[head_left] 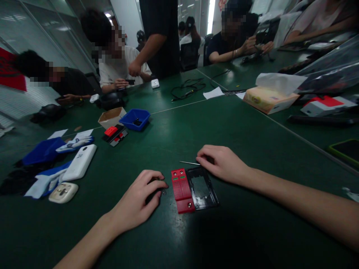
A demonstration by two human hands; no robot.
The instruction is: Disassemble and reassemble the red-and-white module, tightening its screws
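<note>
A red two-part module [181, 190] with screw terminals lies on the green table, in front of me. Against its right side rests a black plastic frame [200, 186] with a pale inner area. My left hand [146, 196] is left of the red module, resting on the table, its fingers curled together around a tiny part [164, 191] too small to name. Beyond the black frame, my right hand [217, 161] is closed, its fingertips on one end of a thin metal rod [188, 163] that points left; any handle is hidden.
Left are a white phone-like device [81, 160], a cream case [63, 192], gloves [47, 183] and a blue tray [43, 150]. Farther off are a blue bin [135, 119], a cardboard box [111, 117] and a red-black part [114, 134]. Tissues [270, 99] stand right. Several people sit opposite.
</note>
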